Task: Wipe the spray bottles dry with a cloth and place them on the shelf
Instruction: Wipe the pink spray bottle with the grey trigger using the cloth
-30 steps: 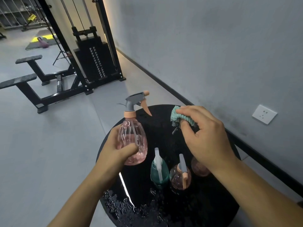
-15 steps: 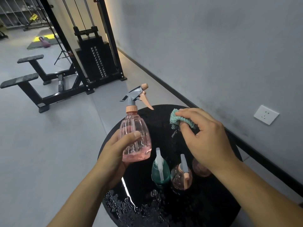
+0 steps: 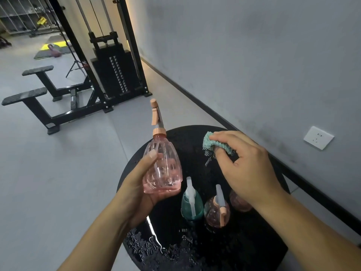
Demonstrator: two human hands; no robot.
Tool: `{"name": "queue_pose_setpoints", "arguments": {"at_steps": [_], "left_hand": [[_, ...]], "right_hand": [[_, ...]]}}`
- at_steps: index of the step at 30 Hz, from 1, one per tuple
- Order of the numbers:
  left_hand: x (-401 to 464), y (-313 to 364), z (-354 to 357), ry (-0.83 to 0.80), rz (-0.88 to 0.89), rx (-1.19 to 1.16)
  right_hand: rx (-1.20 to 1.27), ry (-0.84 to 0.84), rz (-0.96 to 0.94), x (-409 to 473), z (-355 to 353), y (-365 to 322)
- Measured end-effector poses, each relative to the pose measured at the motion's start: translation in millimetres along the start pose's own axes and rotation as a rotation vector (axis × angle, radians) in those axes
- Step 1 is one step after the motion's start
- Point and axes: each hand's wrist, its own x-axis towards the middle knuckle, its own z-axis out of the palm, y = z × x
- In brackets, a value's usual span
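- Spray bottle, pink (image 3: pixel 162 169): it is held upright above the left edge of the round black table (image 3: pixel 254 241), its base cupped in the left hand (image 3: pixel 140 184), whose grip curls round the lower body with the thumb pressed on the front.
- Since the earlier pictures the bottle has risen off the table and turned: its trigger head, which pointed right a second ago, now points away from the camera, nearly in line with the neck.
- Cloth (image 3: pixel 216 143): a teal wad pinched by the right hand (image 3: pixel 248 165) between fingertips and thumb, above the far side of the table, right of the bottle and not touching it. That hand has barely shifted.
- My reading: the bottle is now presented for wiping, and the wipe itself has not started.
- On the table, near its middle, stand a green bottle (image 3: pixel 191 204), a smaller pink one (image 3: pixel 216 212) and a third (image 3: pixel 240 200) partly hidden by the right wrist; water beads on the near edge.
- No shelf near the table.
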Motion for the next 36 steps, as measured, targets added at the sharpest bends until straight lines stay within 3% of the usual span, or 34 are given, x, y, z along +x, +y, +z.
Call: {"name": "queue_pose_setpoints", "arguments": {"at_steps": [13, 20, 30, 36], "left_hand": [[-5.2, 4.2, 6.9, -0.009, -0.048, -0.017], [-6.1, 2.0, 4.8, -0.095, -0.09, 0.101], [-5.3, -2.1, 12.8, -0.108, -0.061, 0.19], [-6.5, -3.5, 16.0, -0.096, -0.017, 0.228]], "right_hand": [[0.006, -0.016, 0.017, -0.2, -0.8, 0.0], [0.042, 0.018, 0.02, 1.1, -1.5, -1.3], [0.06, 0.19, -0.001, 8.2, -6.9, -1.9], [0.007, -0.011, -0.035, 2.1, -0.4, -6.8]]}}
